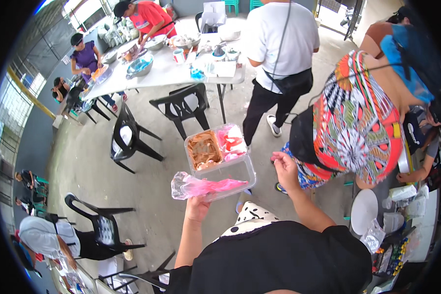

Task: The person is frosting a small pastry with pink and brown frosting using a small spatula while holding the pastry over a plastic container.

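In front of me my left hand (pixel 198 208) grips the near edge of a clear plastic divided tray (pixel 251 177). One far compartment holds brown creamy stuff (pixel 204 148), and the one to its right holds pink, red and white stuff (pixel 232 142). A clear piping bag (pixel 208 186) with pink filling lies across the near compartment, right above my left fingers; whether they also pinch it is hidden. My right hand (pixel 286 170) is raised to the right of the tray, apart from it, fingers curled in with nothing visible in them.
Black plastic chairs (pixel 127 134) stand ahead and left. Beyond is a long white table (pixel 117 87) with bowls, where people work. A person in a white shirt (pixel 282 36) stands ahead; another in a patterned top (pixel 350 117) bends close on my right. Bottles (pixel 394 255) crowd the lower right.
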Tool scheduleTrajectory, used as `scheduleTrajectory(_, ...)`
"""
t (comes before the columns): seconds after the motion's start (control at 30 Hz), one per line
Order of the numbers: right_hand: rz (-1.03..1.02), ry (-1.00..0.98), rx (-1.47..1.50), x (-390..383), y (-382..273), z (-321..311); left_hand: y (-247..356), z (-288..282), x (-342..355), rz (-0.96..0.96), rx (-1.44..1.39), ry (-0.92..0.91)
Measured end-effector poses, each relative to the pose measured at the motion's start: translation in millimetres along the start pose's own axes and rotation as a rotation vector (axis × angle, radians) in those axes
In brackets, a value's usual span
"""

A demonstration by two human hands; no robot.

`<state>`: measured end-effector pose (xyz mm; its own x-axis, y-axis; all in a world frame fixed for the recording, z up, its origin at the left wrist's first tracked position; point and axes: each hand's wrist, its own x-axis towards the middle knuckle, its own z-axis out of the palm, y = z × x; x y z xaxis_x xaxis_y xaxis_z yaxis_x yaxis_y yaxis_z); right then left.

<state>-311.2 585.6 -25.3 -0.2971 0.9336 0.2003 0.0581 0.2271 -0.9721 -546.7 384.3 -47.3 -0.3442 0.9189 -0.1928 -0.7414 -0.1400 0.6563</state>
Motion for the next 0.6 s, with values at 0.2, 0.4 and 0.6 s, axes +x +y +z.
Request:
scheduleTrajectory(0.2,0.071,0.139,0.183,122.5,-1.3,31.9,53.5,38.2,113.5,-0.024,-0.028,0.025)
scheduleTrajectory(0.4,0.075,0.234,0.223,213.7,2.6,46.0,81.3,64.4,232.1,-0.052,0.043,-0.073)
scheduleTrajectory(0.6,0.074,0.535,0.263,316.1,10.1,13.2,81.7,107.2,369.9,-0.208,0.033,-0.263)
